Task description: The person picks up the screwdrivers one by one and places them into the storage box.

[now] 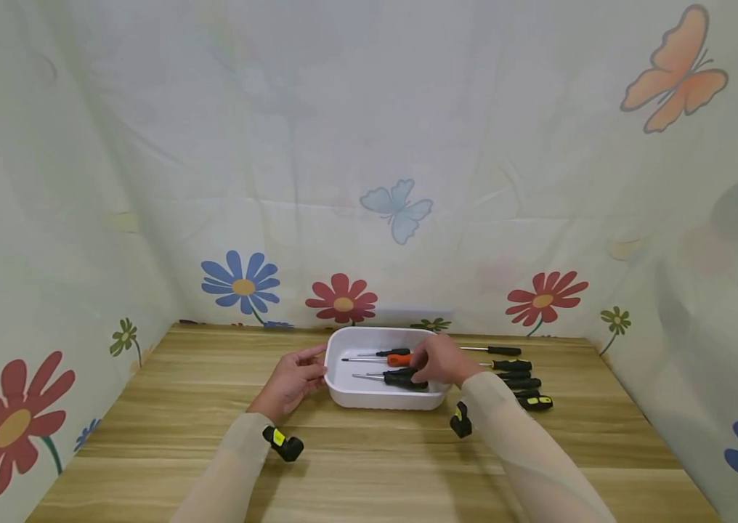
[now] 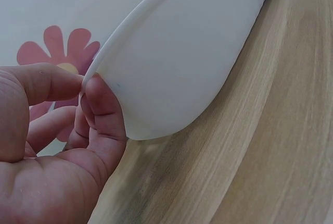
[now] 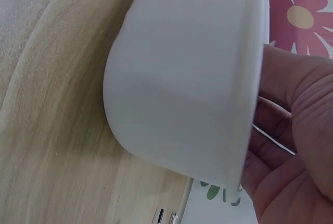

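In the head view a white plastic box (image 1: 382,400) stands on the wooden table. My left hand (image 1: 292,379) pinches its left rim between thumb and fingers; the left wrist view shows this hand (image 2: 67,125) close up. Over the box's right side reaches my right hand (image 1: 441,359), its fingertips down at a black-handled screwdriver (image 1: 402,378). An orange-handled screwdriver (image 1: 399,359) and another black-handled screwdriver (image 1: 392,352) lie behind it in the box. In the right wrist view the box's wall (image 3: 182,78) hides the right fingertips, so a grip cannot be made out.
Several more screwdrivers lie right of the box, among them a black-handled one (image 1: 504,351) at the back and a black-and-yellow one (image 1: 535,402) nearer the front. A flower-printed curtain (image 1: 473,254) hangs behind the wooden table (image 1: 369,465) and along both sides.
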`<action>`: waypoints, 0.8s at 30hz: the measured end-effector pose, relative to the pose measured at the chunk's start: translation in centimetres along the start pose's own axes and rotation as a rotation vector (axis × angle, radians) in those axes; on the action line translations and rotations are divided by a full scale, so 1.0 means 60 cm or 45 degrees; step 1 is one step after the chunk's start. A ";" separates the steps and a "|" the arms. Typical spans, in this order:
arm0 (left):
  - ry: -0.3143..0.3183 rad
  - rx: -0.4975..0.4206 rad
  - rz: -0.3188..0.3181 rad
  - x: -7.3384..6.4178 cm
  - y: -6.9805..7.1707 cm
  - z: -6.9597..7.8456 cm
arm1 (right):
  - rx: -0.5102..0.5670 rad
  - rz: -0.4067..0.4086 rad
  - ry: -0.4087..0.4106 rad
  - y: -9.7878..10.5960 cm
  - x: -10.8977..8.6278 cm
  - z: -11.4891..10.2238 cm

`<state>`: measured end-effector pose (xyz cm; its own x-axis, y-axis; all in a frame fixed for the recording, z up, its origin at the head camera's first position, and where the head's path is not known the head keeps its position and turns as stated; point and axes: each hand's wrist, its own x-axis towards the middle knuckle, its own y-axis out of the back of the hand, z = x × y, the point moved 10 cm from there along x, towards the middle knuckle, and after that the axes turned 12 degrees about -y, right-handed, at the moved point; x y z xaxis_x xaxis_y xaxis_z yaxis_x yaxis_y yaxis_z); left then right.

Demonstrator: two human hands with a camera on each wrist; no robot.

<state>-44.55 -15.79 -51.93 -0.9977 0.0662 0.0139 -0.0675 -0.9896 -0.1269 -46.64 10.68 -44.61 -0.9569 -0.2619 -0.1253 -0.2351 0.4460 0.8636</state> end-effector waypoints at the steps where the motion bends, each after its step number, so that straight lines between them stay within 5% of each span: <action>1: 0.002 -0.003 -0.001 0.000 0.000 0.000 | 0.016 0.000 0.004 0.002 -0.001 0.000; 24: 0.000 -0.008 0.003 -0.001 0.002 -0.003 | 0.203 0.054 0.019 0.065 -0.033 0.049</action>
<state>-44.52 -15.90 -52.13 -0.9979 0.0640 0.0136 -0.0652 -0.9890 -0.1329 -46.19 15.46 -42.46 -0.9642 -0.2520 -0.0821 -0.2198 0.5868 0.7794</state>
